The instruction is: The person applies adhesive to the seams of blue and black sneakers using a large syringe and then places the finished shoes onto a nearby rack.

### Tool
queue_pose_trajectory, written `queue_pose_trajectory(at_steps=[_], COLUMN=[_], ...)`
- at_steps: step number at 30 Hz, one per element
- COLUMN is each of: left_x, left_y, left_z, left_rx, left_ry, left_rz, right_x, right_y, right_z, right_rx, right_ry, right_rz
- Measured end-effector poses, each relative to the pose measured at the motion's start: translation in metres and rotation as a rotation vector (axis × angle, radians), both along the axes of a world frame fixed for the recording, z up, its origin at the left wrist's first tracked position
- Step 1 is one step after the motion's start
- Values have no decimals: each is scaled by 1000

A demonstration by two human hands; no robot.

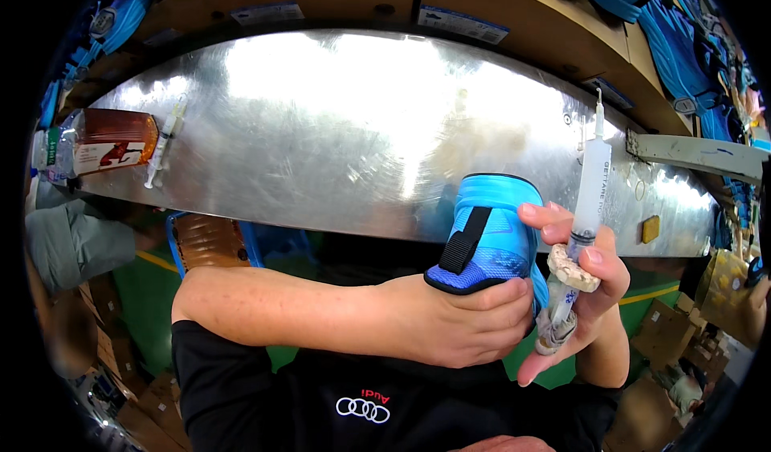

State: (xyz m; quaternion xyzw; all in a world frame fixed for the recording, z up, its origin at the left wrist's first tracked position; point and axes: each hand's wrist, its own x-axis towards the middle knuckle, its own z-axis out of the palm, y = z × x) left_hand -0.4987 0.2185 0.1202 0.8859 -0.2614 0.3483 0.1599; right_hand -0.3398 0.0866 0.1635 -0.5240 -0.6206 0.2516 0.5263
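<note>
My left hand is closed around the lower part of a blue fabric piece, padded, with a mesh section, dark edging and a black webbing tab; the frame does not show exactly what kind of article it is. It stands upright at the near edge of the metal table. Just to its right, my right hand grips a large plastic syringe, tip pointing up and away from me. Pale, lumpy wrapping covers its finger flange and plunger end. Two fingertips of the right hand reach toward the blue piece's side.
On the shiny metal table, a bottle of amber liquid lies at the left beside a second syringe. A yellow block and a grey metal bar are at the right. Cardboard boxes line the far side.
</note>
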Motion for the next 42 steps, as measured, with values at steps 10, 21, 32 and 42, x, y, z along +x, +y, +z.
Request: queue_pose_trajectory(at_steps=[10, 21, 32, 42], left_x=[3, 8, 2, 48], left_y=[0, -1, 21, 181], left_z=[-6, 9, 40, 148], left_rx=[-92, 107, 97, -195], left_ry=[5, 8, 189, -28], left_rz=[-29, -24, 84, 608], right_x=[5, 8, 9, 2], right_y=[11, -15, -72, -107], right_z=[9, -41, -22, -49], right_rx=[-73, 189, 89, -2], right_ry=[-226, 222, 500, 462], right_rz=[-32, -339, -536, -706])
